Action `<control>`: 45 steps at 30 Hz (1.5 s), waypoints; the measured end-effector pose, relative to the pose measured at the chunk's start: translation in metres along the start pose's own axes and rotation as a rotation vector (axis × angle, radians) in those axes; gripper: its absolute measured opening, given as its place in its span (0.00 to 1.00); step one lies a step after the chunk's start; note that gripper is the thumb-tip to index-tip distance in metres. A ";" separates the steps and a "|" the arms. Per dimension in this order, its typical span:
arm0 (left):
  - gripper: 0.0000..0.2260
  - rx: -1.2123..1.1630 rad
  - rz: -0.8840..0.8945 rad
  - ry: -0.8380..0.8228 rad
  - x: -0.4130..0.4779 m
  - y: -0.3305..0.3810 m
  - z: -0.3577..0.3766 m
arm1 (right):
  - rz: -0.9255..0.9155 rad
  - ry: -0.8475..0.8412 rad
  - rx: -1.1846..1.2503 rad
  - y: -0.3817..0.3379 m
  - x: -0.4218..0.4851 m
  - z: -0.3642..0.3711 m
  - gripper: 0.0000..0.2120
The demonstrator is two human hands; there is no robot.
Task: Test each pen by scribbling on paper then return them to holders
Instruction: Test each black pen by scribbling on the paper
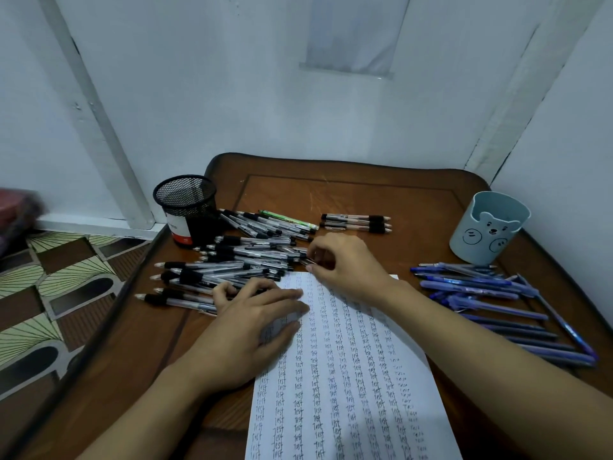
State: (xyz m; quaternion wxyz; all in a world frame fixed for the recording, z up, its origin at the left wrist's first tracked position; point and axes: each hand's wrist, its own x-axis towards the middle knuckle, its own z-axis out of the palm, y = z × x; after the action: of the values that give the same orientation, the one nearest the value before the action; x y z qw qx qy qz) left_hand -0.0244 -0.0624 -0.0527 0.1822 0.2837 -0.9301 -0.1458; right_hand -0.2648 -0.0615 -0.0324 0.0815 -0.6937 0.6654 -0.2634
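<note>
The wooden surface (331, 200) keeps black pens (232, 260) heaped left by the mesh holder (185, 207) and blue pens (481, 287) right near the bear-faced holder (491, 227), likely so each colour returns to its own pot. Between them the paper (348, 376) carries columns of "test". The left hand (252, 330) lies flat on it, seemingly pinning it, while the right hand (345, 263) pinches one black pen (306, 260) at the heap's edge with curled fingers.
</note>
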 end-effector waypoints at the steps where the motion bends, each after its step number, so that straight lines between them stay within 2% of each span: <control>1: 0.17 0.000 0.000 -0.001 0.000 0.000 0.000 | 0.006 0.005 -0.005 -0.001 0.001 0.000 0.05; 6: 0.17 0.002 0.002 -0.001 0.000 0.000 0.000 | 0.020 0.000 -0.085 -0.003 0.004 -0.003 0.04; 9: 0.16 0.005 0.006 0.001 -0.001 -0.001 0.001 | 0.048 0.084 0.016 -0.004 0.003 -0.010 0.06; 12: 0.16 0.001 0.009 0.005 0.000 -0.002 0.001 | 0.213 0.224 0.254 -0.006 -0.003 -0.022 0.06; 16: 0.16 -0.006 0.007 0.013 -0.001 -0.002 0.002 | 0.458 0.406 0.772 -0.007 -0.015 -0.030 0.05; 19: 0.16 -0.007 0.012 0.011 -0.001 -0.003 0.002 | 0.523 0.506 1.057 -0.009 -0.029 -0.038 0.05; 23: 0.17 -0.007 0.017 0.008 0.000 -0.005 0.003 | 0.567 0.560 1.328 -0.003 -0.053 -0.055 0.08; 29: 0.18 -0.009 0.031 0.031 -0.001 -0.006 0.004 | 0.614 0.546 1.744 0.006 -0.096 -0.084 0.11; 34: 0.18 -0.011 0.039 0.044 -0.001 -0.005 0.004 | 0.616 0.506 1.891 0.013 -0.120 -0.071 0.13; 37: 0.17 -0.012 0.034 0.044 -0.001 -0.005 0.004 | 0.629 0.444 2.030 0.012 -0.125 -0.067 0.20; 40: 0.17 -0.004 0.035 0.044 -0.002 -0.005 0.004 | 0.627 0.339 2.068 0.012 -0.130 -0.065 0.24; 45: 0.17 -0.004 0.034 0.040 -0.001 -0.005 0.004 | 0.683 0.303 2.020 0.013 -0.133 -0.059 0.18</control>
State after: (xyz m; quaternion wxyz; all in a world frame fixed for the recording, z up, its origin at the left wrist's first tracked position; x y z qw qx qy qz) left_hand -0.0227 -0.0653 -0.0585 0.2035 0.2706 -0.9306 -0.1389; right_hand -0.3008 0.0795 -0.0222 0.6026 -0.0430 0.3018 -0.7376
